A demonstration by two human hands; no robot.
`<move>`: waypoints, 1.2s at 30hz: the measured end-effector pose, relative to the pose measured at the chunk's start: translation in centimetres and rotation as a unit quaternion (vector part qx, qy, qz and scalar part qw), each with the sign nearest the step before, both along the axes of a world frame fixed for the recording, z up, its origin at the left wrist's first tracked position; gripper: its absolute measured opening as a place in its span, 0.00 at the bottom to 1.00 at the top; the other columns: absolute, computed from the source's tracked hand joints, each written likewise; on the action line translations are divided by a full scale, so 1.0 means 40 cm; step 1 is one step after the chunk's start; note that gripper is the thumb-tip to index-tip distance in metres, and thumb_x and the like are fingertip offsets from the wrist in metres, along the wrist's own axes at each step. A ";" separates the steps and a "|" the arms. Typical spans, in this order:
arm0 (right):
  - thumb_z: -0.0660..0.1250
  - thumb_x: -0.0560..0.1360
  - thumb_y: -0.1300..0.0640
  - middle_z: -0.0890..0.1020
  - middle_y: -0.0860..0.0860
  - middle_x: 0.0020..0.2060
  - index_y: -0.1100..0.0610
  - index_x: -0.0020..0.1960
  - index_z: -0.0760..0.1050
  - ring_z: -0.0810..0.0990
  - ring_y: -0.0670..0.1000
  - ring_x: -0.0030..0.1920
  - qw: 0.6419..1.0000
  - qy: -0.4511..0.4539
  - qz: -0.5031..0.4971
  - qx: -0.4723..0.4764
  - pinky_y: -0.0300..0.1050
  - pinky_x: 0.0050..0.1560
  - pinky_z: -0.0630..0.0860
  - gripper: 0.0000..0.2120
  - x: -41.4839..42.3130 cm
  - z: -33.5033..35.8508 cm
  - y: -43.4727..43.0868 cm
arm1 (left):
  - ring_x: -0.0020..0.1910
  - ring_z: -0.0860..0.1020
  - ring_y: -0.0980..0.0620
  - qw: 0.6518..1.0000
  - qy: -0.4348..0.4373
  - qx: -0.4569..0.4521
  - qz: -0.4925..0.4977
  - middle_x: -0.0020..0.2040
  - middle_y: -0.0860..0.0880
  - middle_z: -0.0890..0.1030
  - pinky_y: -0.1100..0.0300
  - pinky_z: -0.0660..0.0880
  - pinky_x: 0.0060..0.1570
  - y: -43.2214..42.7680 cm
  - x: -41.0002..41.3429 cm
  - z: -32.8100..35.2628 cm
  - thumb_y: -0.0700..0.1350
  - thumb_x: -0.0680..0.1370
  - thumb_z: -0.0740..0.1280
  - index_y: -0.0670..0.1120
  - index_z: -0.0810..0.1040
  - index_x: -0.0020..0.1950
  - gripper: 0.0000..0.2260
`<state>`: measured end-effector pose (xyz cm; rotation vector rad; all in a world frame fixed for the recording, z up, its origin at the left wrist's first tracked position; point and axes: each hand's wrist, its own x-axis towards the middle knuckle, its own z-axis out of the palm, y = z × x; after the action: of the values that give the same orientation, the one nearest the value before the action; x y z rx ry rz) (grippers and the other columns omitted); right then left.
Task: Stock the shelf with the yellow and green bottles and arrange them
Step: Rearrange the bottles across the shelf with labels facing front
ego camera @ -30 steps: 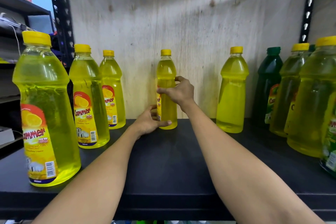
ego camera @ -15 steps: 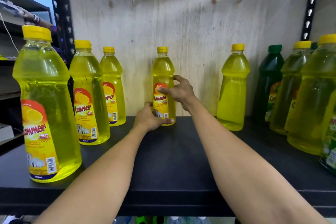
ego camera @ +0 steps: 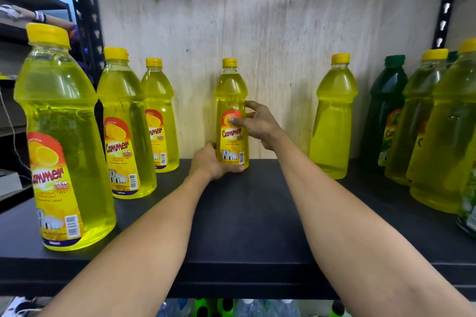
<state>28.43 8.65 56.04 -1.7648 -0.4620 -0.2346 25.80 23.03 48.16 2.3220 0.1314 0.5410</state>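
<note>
Both hands hold the yellow Cammer bottle [ego camera: 232, 116] standing upright at the back of the black shelf [ego camera: 247, 226]: the left hand [ego camera: 210, 163] wraps its base, the right hand [ego camera: 257, 123] pinches its label. It is nearly full of yellow liquid. Bare shelf lies between it and the neighbouring unlabelled-side yellow bottle [ego camera: 333, 121] and the green bottle [ego camera: 386, 110].

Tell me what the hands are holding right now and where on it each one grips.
Both hold the middle yellow bottle: the left hand at its base, the right hand at label height.
</note>
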 end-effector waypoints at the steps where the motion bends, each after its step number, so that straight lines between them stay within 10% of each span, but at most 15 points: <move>1: 0.78 0.71 0.55 0.79 0.59 0.62 0.54 0.76 0.66 0.81 0.57 0.59 1.000 -0.001 0.002 -0.004 0.55 0.62 0.78 0.37 -0.002 0.000 0.001 | 0.59 0.80 0.47 1.000 0.005 0.004 0.000 0.61 0.47 0.81 0.55 0.76 0.54 -0.001 0.000 0.000 0.61 0.59 0.81 0.48 0.74 0.66 0.40; 9: 0.78 0.71 0.53 0.80 0.58 0.62 0.54 0.75 0.67 0.81 0.55 0.58 0.999 -0.021 -0.007 -0.024 0.51 0.60 0.79 0.36 -0.017 0.001 -0.005 | 0.59 0.79 0.45 0.999 0.002 0.046 -0.014 0.61 0.46 0.81 0.53 0.76 0.58 -0.010 -0.010 0.002 0.61 0.63 0.80 0.49 0.76 0.65 0.35; 15: 0.77 0.70 0.46 0.83 0.52 0.52 0.50 0.70 0.73 0.81 0.51 0.53 0.943 -0.228 -0.201 -0.136 0.45 0.52 0.77 0.31 -0.094 0.030 -0.058 | 0.65 0.65 0.40 0.970 -0.207 0.086 0.094 0.65 0.42 0.64 0.45 0.69 0.62 -0.062 -0.051 0.028 0.61 0.51 0.83 0.50 0.55 0.75 0.60; 18: 0.75 0.72 0.49 0.81 0.50 0.43 0.52 0.62 0.78 0.79 0.52 0.44 0.874 -0.370 -0.299 -0.097 0.49 0.43 0.77 0.20 -0.149 0.043 -0.134 | 0.60 0.66 0.43 0.924 -0.349 0.144 0.065 0.61 0.45 0.65 0.48 0.69 0.58 -0.112 -0.074 0.047 0.62 0.58 0.79 0.52 0.61 0.71 0.47; 23: 0.72 0.70 0.48 0.77 0.54 0.48 0.55 0.62 0.77 0.74 0.56 0.49 0.775 -0.419 -0.472 -0.031 0.49 0.51 0.72 0.22 -0.182 0.018 -0.306 | 0.54 0.71 0.57 0.910 -0.350 0.152 -0.160 0.56 0.57 0.66 0.53 0.75 0.58 -0.242 -0.101 0.048 0.52 0.72 0.71 0.55 0.66 0.68 0.27; 31: 0.79 0.65 0.42 0.77 0.53 0.62 0.50 0.72 0.67 0.76 0.54 0.63 0.919 -0.130 -0.354 0.114 0.53 0.63 0.74 0.41 -0.125 -0.046 -0.404 | 0.71 0.69 0.47 0.983 -0.025 -0.012 -0.184 0.73 0.46 0.68 0.54 0.68 0.69 -0.463 -0.026 0.034 0.56 0.59 0.82 0.45 0.57 0.78 0.54; 36: 0.78 0.68 0.45 0.83 0.52 0.55 0.53 0.65 0.76 0.81 0.54 0.56 0.940 -0.113 -0.317 0.063 0.43 0.52 0.73 0.29 -0.103 -0.059 -0.414 | 0.53 0.82 0.49 0.981 -0.002 -0.035 -0.190 0.56 0.49 0.82 0.53 0.80 0.52 -0.517 -0.005 0.026 0.64 0.51 0.76 0.49 0.71 0.67 0.47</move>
<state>24.31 -7.91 53.68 -1.7197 -0.0193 -0.9098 25.59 2.36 49.18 2.2014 -0.2855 0.3402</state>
